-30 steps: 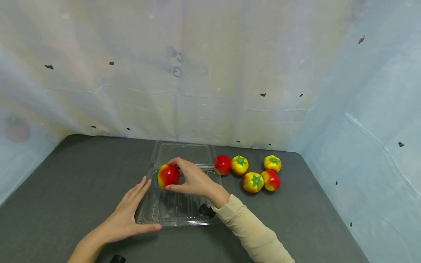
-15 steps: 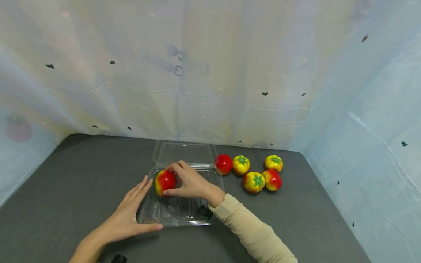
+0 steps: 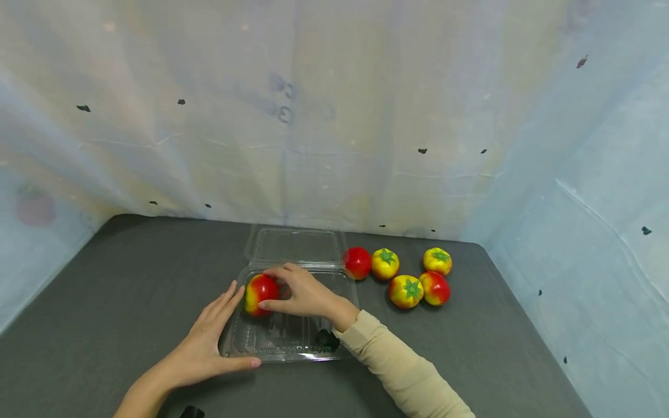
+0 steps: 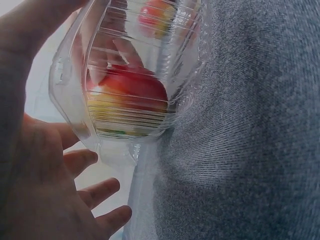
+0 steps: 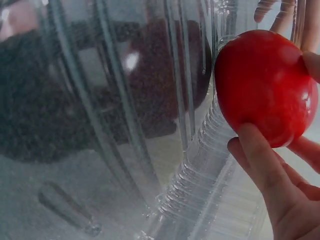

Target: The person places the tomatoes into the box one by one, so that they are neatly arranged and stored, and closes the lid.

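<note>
A clear plastic clamshell container (image 3: 308,353) lies on the table with its lid (image 3: 298,247) folded back. My right hand (image 3: 308,293) holds a shiny red-and-yellow fruit (image 3: 260,293) between thumb and fingers, low in the container's rear left part. The right wrist view shows fingertips on the red side of this fruit (image 5: 265,85), close to the ribbed wall. My left hand (image 3: 204,342) spans the container's left side, its fingers spread and straight and its thumb along the front edge. In the left wrist view, the same fruit (image 4: 130,102) shows through the clear wall.
Several similar fruits stand right of the container: a red one (image 3: 358,263) by the lid hinge, a yellow one (image 3: 385,264) with a green star-shaped top beside it, and others (image 3: 406,291) further right. A pale sheet (image 3: 334,116) hangs behind the dark table (image 3: 130,278).
My right hand has brought the fruit slightly left and down into the container. The left hand stays by the container's left side.
</note>
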{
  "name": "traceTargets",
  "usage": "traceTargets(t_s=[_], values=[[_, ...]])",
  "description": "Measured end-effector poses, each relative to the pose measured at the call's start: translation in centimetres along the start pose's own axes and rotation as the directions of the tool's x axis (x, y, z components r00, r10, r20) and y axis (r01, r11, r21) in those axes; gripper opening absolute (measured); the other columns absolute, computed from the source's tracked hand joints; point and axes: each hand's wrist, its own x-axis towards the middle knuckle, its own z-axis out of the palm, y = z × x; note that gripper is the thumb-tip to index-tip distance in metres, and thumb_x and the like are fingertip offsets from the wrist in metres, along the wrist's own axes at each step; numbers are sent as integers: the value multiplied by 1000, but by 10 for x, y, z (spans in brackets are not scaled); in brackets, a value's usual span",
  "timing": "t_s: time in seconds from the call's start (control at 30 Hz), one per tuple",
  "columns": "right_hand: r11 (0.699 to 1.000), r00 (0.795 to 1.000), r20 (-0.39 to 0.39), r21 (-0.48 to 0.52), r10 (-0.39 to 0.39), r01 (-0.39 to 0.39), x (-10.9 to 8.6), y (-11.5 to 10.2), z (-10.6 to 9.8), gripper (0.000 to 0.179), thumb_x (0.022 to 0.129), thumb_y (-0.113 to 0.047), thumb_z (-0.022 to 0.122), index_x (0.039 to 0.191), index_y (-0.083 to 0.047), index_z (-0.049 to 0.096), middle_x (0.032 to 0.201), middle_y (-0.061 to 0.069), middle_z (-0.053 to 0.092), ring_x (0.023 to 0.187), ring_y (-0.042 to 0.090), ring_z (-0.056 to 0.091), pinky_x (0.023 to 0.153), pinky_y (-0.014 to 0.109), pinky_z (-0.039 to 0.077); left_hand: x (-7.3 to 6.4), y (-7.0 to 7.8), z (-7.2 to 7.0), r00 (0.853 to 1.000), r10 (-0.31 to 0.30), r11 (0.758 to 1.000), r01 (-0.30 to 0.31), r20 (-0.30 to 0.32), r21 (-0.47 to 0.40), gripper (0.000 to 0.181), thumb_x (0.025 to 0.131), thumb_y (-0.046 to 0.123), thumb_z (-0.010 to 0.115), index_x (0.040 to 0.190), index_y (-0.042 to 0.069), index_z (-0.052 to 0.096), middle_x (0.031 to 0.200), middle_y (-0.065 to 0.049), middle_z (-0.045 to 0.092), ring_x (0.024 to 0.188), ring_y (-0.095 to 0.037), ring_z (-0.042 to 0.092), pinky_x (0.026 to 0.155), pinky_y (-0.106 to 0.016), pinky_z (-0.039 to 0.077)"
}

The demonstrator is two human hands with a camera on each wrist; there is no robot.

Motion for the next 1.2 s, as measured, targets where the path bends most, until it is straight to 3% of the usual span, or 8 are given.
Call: traceTargets(t_s=[0.2, 0.8, 0.97, 1.2], values=[[1000, 998, 55, 0, 23, -23, -2, -3, -1, 65, 91, -39, 64, 145, -11, 42, 126, 10, 54, 98, 12, 63, 79, 14, 52, 0, -1, -1, 1000, -1, 1000, 1, 12, -8, 119, 67, 53, 81, 156, 22, 9, 162, -15, 3, 136, -53, 16, 84, -83, 26], [996, 996, 78, -85, 35, -28, -9, -3, -20, 67, 89, -42, 67, 145, -15, 42, 131, 9, 52, 104, 19, 62, 88, 19, 50, 1, -2, -1, 1000, 21, 1000, -21, 6, -4, 119, 67, 51, 82, 156, 20, 9, 162, -15, 3, 135, -54, 17, 83, -83, 26], [996, 998, 55, -86, 38, -33, -14, -4, -31, 66, 88, -41, 67, 144, -13, 44, 131, 9, 53, 102, 22, 60, 86, 23, 50, 0, -3, 0, 1000, 21, 1000, -21, 8, -15, 119, 67, 52, 82, 156, 21, 9, 162, -14, 2, 136, -54, 16, 83, -84, 24], [997, 997, -16, 15, 75, -74, -31, 1, -54, 64, 88, -36, 69, 143, -15, 44, 134, 10, 51, 120, 25, 53, 95, 33, 49, 1, -2, -1, 1000, 5, 1000, -5, 9, -8, 118, 67, 54, 81, 156, 23, 9, 161, -16, 4, 135, -53, 17, 84, -83, 24]])
